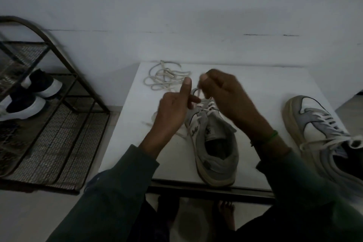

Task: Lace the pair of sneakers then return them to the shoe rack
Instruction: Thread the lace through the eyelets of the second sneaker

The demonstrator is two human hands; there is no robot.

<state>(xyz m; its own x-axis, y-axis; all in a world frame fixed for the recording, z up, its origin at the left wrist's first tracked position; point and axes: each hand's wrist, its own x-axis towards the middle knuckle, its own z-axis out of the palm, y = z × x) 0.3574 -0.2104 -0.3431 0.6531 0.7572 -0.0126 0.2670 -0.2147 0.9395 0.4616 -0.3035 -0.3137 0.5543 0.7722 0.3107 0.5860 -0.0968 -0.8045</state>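
A grey and white sneaker (216,149) stands on the white table (255,84), heel toward me, partly laced with a white lace (204,107). My right hand (229,100) hovers over its toe end and pinches the lace, pulling it up. My left hand (174,110) is at the sneaker's left side, thumb raised, fingers curled onto the lace near the eyelets. The second sneaker (322,133), laced, lies at the table's right edge. A loose white lace (167,77) lies coiled at the table's far left corner.
A dark metal shoe rack (59,124) with mesh shelves stands on the floor to the left, holding a pair of black and white shoes (29,98). A white wall rises close behind the table. My bare feet show below the table edge.
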